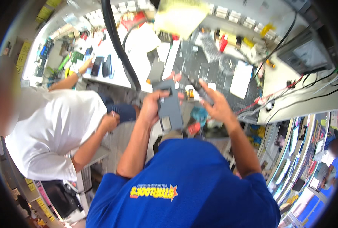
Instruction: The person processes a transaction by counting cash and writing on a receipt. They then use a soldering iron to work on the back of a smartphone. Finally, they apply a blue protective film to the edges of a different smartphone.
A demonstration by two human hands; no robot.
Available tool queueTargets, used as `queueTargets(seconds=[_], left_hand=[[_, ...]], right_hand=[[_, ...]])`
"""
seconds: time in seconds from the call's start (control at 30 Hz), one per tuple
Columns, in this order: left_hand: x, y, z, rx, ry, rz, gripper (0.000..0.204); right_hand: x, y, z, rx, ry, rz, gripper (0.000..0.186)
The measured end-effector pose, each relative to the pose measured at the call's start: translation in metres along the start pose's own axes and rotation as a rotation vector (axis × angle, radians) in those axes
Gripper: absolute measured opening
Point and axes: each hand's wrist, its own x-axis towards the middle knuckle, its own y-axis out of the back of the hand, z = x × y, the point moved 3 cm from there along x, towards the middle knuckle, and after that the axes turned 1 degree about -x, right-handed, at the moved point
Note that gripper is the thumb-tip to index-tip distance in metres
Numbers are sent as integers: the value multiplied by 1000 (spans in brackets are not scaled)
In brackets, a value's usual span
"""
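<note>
My left hand (150, 107) grips a flat grey rectangular panel (170, 110) by its left edge, thumb on its face. The panel has a dark cutout near its far end and a pale square near its close end; fingertips show past its far and right edges. My right hand (217, 105) is closed around a dark, thick pen-shaped tool (204, 92), perhaps an electric screwdriver. Its narrow end points up and left, just right of the panel and apart from it. Blur hides the tip's detail.
A dark work mat (191, 57) lies ahead on the bench, with a white sheet (241, 79) and a clear round dish (227, 64). A thick black cable (117, 45) hangs ahead left. A co-worker in a white shirt (59, 125) sits left. A monitor (305, 53) stands right.
</note>
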Motion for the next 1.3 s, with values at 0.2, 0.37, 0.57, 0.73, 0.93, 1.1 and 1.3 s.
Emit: queueTargets(seconds=[0.2,0.37,0.57,0.73,0.93,1.1,1.3], left_hand=[[-9,-7,14,107,-117,-15,81],[-24,-27,35,228,-196,-49,80],[-44,-26,34,228,-245,-72,81],[-54,-24,31,173,-239,-79,81],[-59,-26,45,127,-271,-41,78],[-51,-28,55,-18,-339,-137,73],[-34,-47,48,97,-501,-11,72]], right_hand=[[58,37,-74,359,36,174,92],[119,65,-131,302,261,287,97],[158,84,-178,407,193,405,93],[146,69,-178,430,112,476,88],[126,71,-180,432,27,464,83],[64,37,-124,295,22,374,82],[-32,14,-69,296,-81,224,87]])
